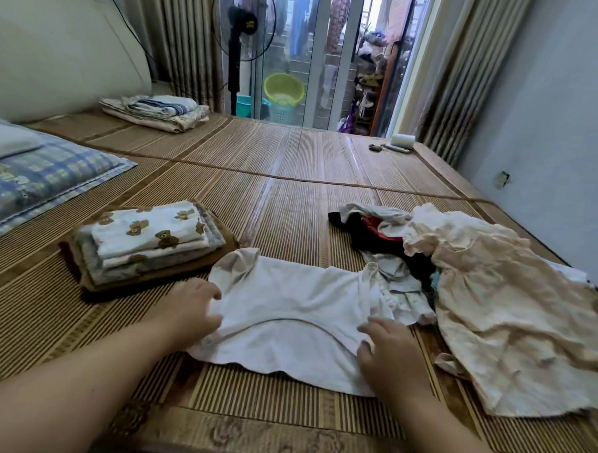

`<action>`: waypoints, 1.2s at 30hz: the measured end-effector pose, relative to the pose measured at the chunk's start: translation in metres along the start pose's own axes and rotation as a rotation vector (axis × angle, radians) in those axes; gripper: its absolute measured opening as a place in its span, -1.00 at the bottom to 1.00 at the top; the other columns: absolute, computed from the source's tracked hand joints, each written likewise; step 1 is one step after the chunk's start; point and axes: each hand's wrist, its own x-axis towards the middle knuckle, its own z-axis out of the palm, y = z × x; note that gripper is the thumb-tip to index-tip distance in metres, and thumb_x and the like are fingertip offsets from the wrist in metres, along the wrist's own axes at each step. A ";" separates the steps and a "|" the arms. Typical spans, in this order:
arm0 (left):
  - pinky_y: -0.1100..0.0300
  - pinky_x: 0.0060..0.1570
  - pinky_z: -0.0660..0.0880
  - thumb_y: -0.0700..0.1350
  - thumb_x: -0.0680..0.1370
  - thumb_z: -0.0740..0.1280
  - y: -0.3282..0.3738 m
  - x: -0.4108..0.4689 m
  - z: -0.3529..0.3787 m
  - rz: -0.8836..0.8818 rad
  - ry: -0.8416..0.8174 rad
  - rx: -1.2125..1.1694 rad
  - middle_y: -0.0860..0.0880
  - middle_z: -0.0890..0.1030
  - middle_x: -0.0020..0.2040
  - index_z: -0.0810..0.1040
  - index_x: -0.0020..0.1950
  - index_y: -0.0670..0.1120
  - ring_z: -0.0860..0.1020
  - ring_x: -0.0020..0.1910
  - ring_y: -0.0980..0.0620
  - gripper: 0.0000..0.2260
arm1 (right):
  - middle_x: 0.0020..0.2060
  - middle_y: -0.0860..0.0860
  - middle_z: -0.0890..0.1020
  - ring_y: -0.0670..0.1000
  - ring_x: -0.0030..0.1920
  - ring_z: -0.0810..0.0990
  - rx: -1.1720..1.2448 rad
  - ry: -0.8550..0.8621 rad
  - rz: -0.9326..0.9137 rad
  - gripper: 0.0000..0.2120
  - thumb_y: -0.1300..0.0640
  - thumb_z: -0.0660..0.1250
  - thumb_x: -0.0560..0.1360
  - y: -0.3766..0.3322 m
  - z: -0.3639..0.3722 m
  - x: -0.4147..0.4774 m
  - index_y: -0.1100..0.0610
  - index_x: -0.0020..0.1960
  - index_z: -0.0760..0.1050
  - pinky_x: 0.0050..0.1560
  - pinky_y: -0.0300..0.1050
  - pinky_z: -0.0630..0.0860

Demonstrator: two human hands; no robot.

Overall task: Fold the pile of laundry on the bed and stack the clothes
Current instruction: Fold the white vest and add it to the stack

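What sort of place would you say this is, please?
Most likely a home bedroom: a wide bamboo sleeping mat, a checked pillow by the padded headboard, and curtains flanking a glass balcony door.

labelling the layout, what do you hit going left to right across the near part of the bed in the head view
plaid pillow → folded stack → left hand → white top → right hand → cream dress

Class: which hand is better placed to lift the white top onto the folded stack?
Probably left: the left hand holds the white top beside the folded stack; the right hand sits by the unfolded pile.
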 end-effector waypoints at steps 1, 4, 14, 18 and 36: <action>0.04 0.43 0.20 0.14 0.52 0.29 0.005 0.004 0.005 0.047 -0.057 0.027 0.01 0.23 0.51 0.30 0.45 0.09 0.17 0.49 -0.02 -0.49 | 0.34 0.06 0.48 0.14 0.39 0.39 -0.016 -0.069 0.022 -0.58 0.01 0.21 0.47 -0.013 0.007 0.002 0.03 0.31 0.51 0.31 0.09 0.36; -0.11 0.51 0.02 0.28 0.53 0.17 0.009 0.008 0.025 0.097 -0.318 0.192 -0.02 -0.14 0.61 -0.02 0.58 0.13 -0.14 0.57 -0.07 -0.31 | 0.57 -0.06 -0.13 0.09 0.55 -0.23 -0.049 -0.418 0.218 -0.36 -0.28 0.02 0.55 -0.035 0.035 0.002 -0.15 0.56 -0.08 0.45 0.26 -0.07; -0.10 0.49 -0.21 0.30 0.58 0.02 0.000 -0.029 0.045 -0.085 -0.422 0.098 -0.05 -0.37 0.55 -0.28 0.57 -0.02 -0.34 0.53 -0.07 -0.25 | 0.55 -0.04 -0.28 0.00 0.52 -0.35 -0.237 -0.557 -0.029 -0.31 -0.37 -0.10 0.52 -0.019 0.056 0.015 -0.19 0.55 -0.24 0.45 0.23 -0.28; -0.08 0.51 -0.15 0.32 0.56 0.05 0.022 -0.062 0.040 -0.209 -0.443 0.082 -0.12 -0.34 0.56 -0.28 0.57 -0.09 -0.30 0.54 -0.15 -0.19 | 0.54 -0.06 -0.29 -0.05 0.51 -0.37 -0.303 -0.633 -0.225 -0.23 -0.50 -0.19 0.43 -0.008 0.045 0.031 -0.21 0.53 -0.26 0.45 0.20 -0.34; -0.32 0.42 -0.18 0.34 0.50 0.18 0.041 -0.004 0.009 0.101 -0.246 0.378 -0.05 0.01 0.60 0.12 0.52 0.23 -0.12 0.57 -0.12 -0.38 | 0.54 0.08 -0.29 0.26 0.48 -0.41 -0.123 -0.554 0.234 -0.24 -0.43 -0.08 0.47 -0.072 0.086 0.053 -0.16 0.55 -0.21 0.35 0.40 -0.36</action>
